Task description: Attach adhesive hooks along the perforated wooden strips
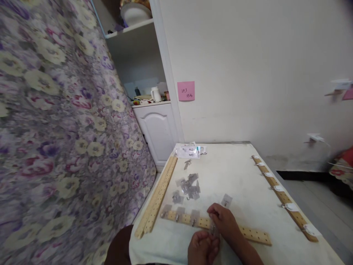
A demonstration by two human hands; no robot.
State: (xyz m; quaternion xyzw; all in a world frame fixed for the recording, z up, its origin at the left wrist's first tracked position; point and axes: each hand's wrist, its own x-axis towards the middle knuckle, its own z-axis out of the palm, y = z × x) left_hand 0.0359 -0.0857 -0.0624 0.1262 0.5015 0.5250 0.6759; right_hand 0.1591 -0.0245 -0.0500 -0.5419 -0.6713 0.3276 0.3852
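Note:
A perforated wooden strip (248, 234) lies across the near part of the white table (242, 173), with clear adhesive hooks (180, 214) stuck along its left part. My right hand (224, 222) rests on the strip's middle, fingers curled and pinching a small clear hook. My left hand (202, 246) is just below it at the table's near edge, fingers closed on the same small clear hook piece. Several loose clear hooks (189, 187) lie in a pile beyond the hands.
Two wooden strips (158, 197) lie along the table's left edge. Another strip with white hooks (284, 198) runs down the right side. A hook package (189, 151) sits at the far edge. A floral cloth (55, 129) hangs at left; a pink note (185, 91) is on the wall.

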